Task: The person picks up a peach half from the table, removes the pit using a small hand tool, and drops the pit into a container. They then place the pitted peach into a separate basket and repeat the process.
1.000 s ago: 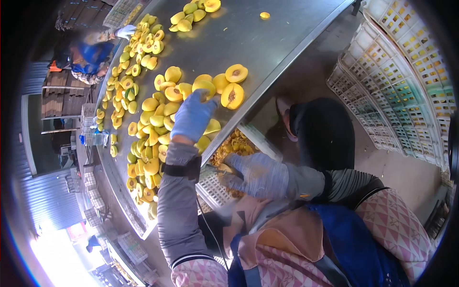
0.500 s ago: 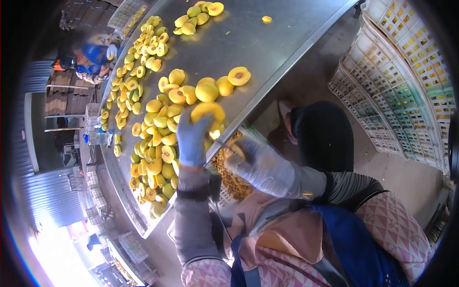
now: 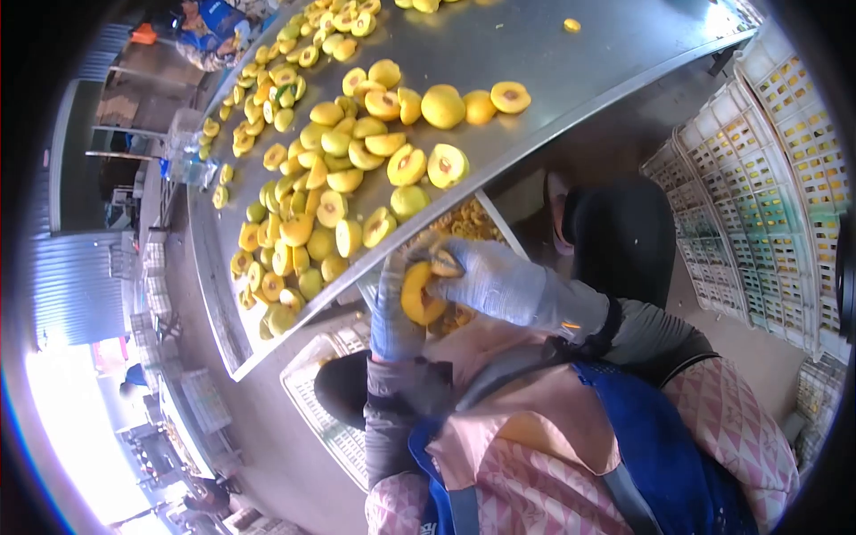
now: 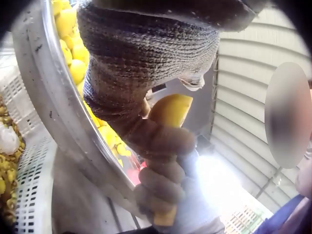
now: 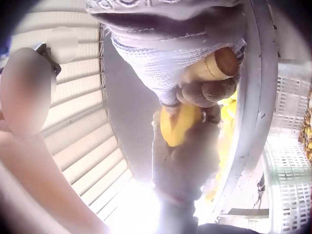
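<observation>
In front of the body, my left hand [image 3: 397, 316] grips a yellow peach half [image 3: 422, 294], its cut side with the reddish hollow turned toward my right hand [image 3: 490, 278]. That right hand grips a tool by its round wooden handle [image 5: 222, 64]; the tool's working end is hidden at the fruit. Both hands wear knitted gloves and meet at the peach half, just off the table edge. The left wrist view shows the peach half [image 4: 170, 109] between the gloved fingers. Many peach halves [image 3: 334, 165] lie piled on the metal table [image 3: 535, 80].
Under the table edge stands a crate of brownish peach scraps [image 3: 477, 223]. White plastic crates [image 3: 749, 178] are stacked at the right, and another crate [image 3: 334, 428] sits on the floor below. Across the table is another person [image 3: 212, 31]. A raised metal rim [image 3: 499, 169] borders the table.
My left hand has lifted a peach half from the pile and brought it down off the table to my right hand. The head view has shifted.
</observation>
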Motion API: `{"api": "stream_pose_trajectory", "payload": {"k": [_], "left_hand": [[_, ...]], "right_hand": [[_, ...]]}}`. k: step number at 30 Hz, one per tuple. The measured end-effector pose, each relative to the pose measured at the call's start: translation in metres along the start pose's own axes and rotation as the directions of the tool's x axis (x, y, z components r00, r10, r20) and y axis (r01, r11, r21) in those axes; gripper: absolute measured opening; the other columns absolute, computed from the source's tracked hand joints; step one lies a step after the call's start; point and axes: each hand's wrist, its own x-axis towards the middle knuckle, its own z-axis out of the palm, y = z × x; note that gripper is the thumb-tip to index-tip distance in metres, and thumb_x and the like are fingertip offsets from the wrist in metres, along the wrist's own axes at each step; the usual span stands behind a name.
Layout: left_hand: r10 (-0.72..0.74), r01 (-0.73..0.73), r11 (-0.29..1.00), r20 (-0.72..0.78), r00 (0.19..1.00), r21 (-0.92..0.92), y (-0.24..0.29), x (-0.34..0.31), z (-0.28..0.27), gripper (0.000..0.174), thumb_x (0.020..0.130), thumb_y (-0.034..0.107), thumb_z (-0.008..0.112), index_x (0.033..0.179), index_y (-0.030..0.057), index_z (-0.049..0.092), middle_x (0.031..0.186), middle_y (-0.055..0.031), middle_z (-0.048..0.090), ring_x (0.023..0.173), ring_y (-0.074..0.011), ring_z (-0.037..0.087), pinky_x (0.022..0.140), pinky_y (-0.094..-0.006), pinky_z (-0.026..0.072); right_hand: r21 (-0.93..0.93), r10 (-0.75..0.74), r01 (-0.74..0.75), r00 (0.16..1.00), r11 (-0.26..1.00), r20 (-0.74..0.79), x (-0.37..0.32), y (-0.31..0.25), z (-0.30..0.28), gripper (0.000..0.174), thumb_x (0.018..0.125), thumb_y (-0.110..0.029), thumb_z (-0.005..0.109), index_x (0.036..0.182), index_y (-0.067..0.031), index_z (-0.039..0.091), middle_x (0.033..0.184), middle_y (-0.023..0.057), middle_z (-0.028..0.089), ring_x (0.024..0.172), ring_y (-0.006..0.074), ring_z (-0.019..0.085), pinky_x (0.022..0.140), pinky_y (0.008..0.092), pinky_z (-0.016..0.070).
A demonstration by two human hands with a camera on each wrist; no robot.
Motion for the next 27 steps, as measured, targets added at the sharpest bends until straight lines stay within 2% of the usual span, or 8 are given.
{"api": "stream_pose_trajectory", "payload": {"k": [1,2,4,5,7,10,15,27], "left_hand": [[0.261,-0.226,0.943,-0.122,0.957,0.242,-0.008,0.006,0.013,0.058,0.099,0.056,0.044,0.122,0.0042,0.059,0.109,-0.0112,0.066,0.083,-0.0205,0.066,0.059,-0.0325,0.0554],[-0.041,0.030,0.920,-0.022,0.999,-0.392,0.000,0.000,0.009,0.057,0.102,0.049,0.043,0.127,0.0001,0.056,0.115,-0.0116,0.064,0.098,-0.0210,0.063,0.082,-0.0308,0.0534],[0.017,-0.008,0.829,0.011,1.000,-0.559,-0.005,-0.003,-0.002,0.055,0.103,0.047,0.042,0.127,-0.0006,0.055,0.111,-0.0145,0.065,0.098,-0.0225,0.063,0.085,-0.0330,0.0529],[0.012,-0.010,0.825,-0.001,1.000,-0.564,-0.007,-0.003,-0.003,0.055,0.103,0.047,0.042,0.127,-0.0006,0.055,0.111,-0.0145,0.065,0.098,-0.0225,0.063,0.085,-0.0330,0.0529],[0.078,-0.184,0.862,-0.236,0.969,-0.472,-0.007,-0.001,0.006,0.054,0.104,0.045,0.039,0.127,-0.0010,0.054,0.108,-0.0171,0.065,0.099,-0.0245,0.063,0.089,-0.0353,0.0516],[0.289,-0.334,0.928,-0.246,0.925,-0.165,-0.011,0.001,0.002,0.052,0.106,0.042,0.034,0.126,-0.0013,0.054,0.109,-0.0186,0.064,0.101,-0.0253,0.062,0.093,-0.0377,0.0494],[0.247,-0.328,0.905,-0.296,0.923,-0.269,-0.008,-0.001,0.013,0.052,0.107,0.040,0.030,0.126,-0.0016,0.054,0.109,-0.0164,0.064,0.101,-0.0243,0.061,0.096,-0.0374,0.0476],[0.331,-0.373,0.926,-0.366,0.870,-0.049,-0.008,-0.001,0.026,0.057,0.105,0.048,0.032,0.125,-0.0016,0.053,0.104,-0.0193,0.065,0.095,-0.0238,0.063,0.086,-0.0334,0.0530]], "right_hand": [[0.011,0.036,-0.035,0.996,0.999,-0.083,0.001,-0.005,0.000,0.035,0.095,-0.030,0.065,0.114,-0.0009,0.058,0.094,0.0204,0.068,0.090,0.0388,0.066,0.077,0.0418,0.0528],[0.026,0.073,-0.069,0.984,0.997,-0.164,0.001,-0.006,0.002,0.035,0.096,-0.032,0.063,0.112,-0.0008,0.058,0.094,0.0211,0.067,0.090,0.0393,0.066,0.077,0.0426,0.0523],[0.111,0.033,-0.010,0.979,0.994,-0.202,-0.001,-0.003,0.004,0.034,0.098,-0.034,0.060,0.107,-0.0008,0.057,0.088,0.0216,0.066,0.084,0.0394,0.067,0.070,0.0440,0.0524],[-0.060,-0.006,-0.004,0.987,0.998,-0.160,-0.003,-0.007,0.003,0.034,0.098,-0.035,0.059,0.105,-0.0013,0.056,0.083,0.0214,0.066,0.078,0.0395,0.066,0.067,0.0447,0.0524],[-0.369,-0.107,0.056,0.987,0.928,-0.121,-0.006,-0.007,0.011,0.034,0.098,-0.037,0.058,0.101,-0.0029,0.055,0.070,0.0194,0.064,0.061,0.0389,0.064,0.056,0.0469,0.0514],[-0.451,-0.114,0.054,0.988,0.891,-0.108,-0.007,-0.008,0.023,0.034,0.097,-0.037,0.059,0.101,-0.0037,0.055,0.067,0.0184,0.063,0.058,0.0380,0.064,0.053,0.0462,0.0515],[-0.460,-0.102,0.040,0.988,0.887,-0.112,-0.004,-0.006,0.027,0.034,0.097,-0.036,0.059,0.104,-0.0039,0.054,0.067,0.0168,0.063,0.055,0.0360,0.063,0.049,0.0440,0.0511],[-0.464,-0.164,0.093,0.980,0.881,-0.115,-0.010,-0.002,0.031,0.034,0.097,-0.033,0.059,0.106,-0.0015,0.054,0.067,0.0159,0.062,0.053,0.0349,0.063,0.047,0.0420,0.0509]]}}
